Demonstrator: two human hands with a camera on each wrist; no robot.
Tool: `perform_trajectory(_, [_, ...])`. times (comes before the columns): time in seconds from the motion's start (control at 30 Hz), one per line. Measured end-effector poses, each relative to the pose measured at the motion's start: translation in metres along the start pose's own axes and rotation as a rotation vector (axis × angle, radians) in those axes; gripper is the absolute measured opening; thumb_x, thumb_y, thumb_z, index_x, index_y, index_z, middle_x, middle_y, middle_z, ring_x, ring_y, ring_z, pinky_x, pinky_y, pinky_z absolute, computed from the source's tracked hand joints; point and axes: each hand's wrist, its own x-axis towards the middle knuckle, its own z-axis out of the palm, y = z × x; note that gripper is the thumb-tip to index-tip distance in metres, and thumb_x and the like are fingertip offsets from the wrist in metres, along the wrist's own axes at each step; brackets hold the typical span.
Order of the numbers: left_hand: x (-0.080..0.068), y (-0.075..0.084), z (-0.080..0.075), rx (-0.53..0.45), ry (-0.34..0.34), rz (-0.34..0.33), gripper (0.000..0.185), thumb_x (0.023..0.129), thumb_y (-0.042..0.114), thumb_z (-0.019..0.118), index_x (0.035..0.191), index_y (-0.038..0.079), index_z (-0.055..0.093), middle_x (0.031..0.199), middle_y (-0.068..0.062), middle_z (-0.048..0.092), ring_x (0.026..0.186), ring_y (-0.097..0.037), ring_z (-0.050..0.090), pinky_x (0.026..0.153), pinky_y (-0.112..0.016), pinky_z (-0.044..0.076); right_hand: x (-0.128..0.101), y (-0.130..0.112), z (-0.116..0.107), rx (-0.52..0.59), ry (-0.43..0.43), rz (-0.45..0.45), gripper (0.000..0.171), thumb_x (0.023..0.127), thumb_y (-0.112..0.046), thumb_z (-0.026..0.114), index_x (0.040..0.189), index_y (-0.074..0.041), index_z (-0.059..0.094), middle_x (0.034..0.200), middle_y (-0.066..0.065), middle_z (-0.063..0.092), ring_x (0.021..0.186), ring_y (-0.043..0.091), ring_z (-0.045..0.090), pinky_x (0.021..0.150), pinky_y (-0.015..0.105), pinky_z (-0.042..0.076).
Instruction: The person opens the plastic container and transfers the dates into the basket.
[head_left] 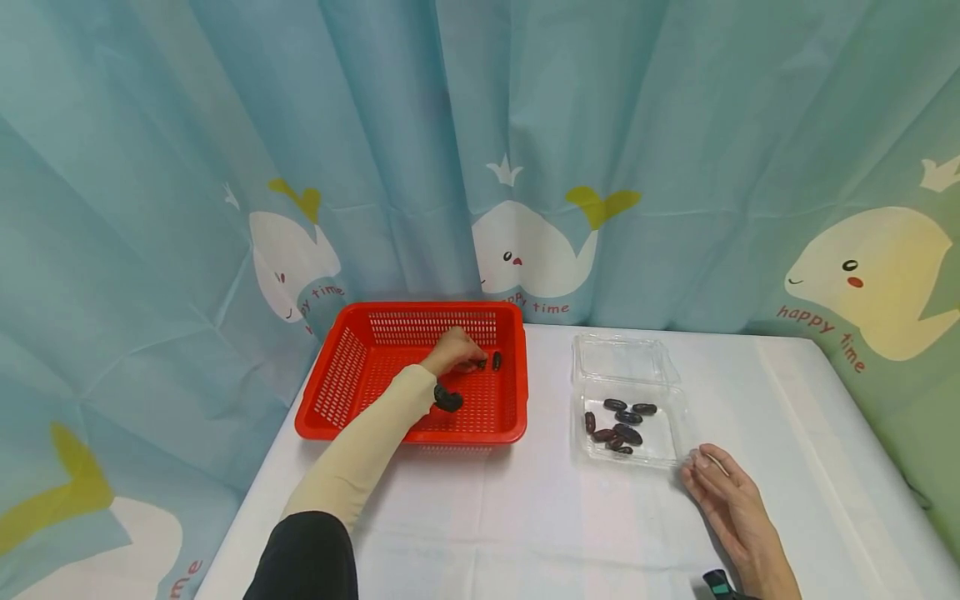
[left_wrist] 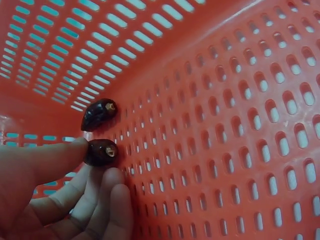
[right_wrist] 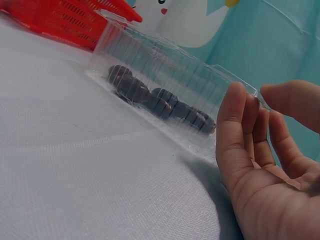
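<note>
Nearest, the right hand (head_left: 731, 500) lies relaxed with fingers straight on the white surface (head_left: 525, 517), its fingertips just beside the near right corner of the clear box (head_left: 628, 400), which holds several dark dates (head_left: 621, 421). Left of the clear box stands the red basket (head_left: 360, 375). Inside it the left hand (head_left: 455, 350) pinches a date (left_wrist: 101, 152) between thumb and fingers, stem end facing away from the palm; another date (left_wrist: 99, 113) lies just beyond it on the basket floor
</note>
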Motion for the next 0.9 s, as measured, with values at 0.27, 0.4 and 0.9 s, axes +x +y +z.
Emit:
perform_trajectory(0.27, [0.006, -0.004, 0.005, 0.120, 0.020, 0.012, 0.020, 0.093, 0.012, 0.077, 0.076, 0.001, 0.075, 0.061, -0.003, 0.064, 0.052, -0.012, 0.060, 0.054, -0.024, 0.053, -0.001, -0.001, 0.000, 0.025, 0.031, 0.024, 0.020, 0.107, -0.010, 0.058, 0.121, -0.024, 0.059, 0.104, -0.010, 0.067, 0.099, 0.003, 0.071, 0.095, 0.019, 0.057])
perform_trajectory(0.4, [0.006, 0.000, 0.003, 0.213, 0.007, 0.002, 0.031, 0.093, 0.016, 0.077, 0.067, 0.003, 0.069, 0.052, 0.001, 0.051, 0.050, -0.013, 0.049, 0.051, -0.023, 0.043, -0.002, 0.000, 0.002, 0.031, 0.030, 0.023, 0.020, 0.107, -0.011, 0.058, 0.123, -0.023, 0.058, 0.104, -0.010, 0.066, 0.099, 0.003, 0.070, 0.096, 0.019, 0.057])
perform_trajectory(0.9, [-0.027, 0.029, -0.023, 0.466, 0.025, 0.179, 0.015, 0.099, 0.015, 0.070, 0.105, 0.003, 0.077, 0.108, -0.014, 0.076, 0.070, -0.014, 0.059, 0.065, -0.025, 0.046, -0.002, -0.003, 0.004, 0.019, 0.028, 0.032, 0.020, 0.107, -0.011, 0.058, 0.122, -0.024, 0.057, 0.104, -0.010, 0.066, 0.100, 0.003, 0.071, 0.095, 0.018, 0.057])
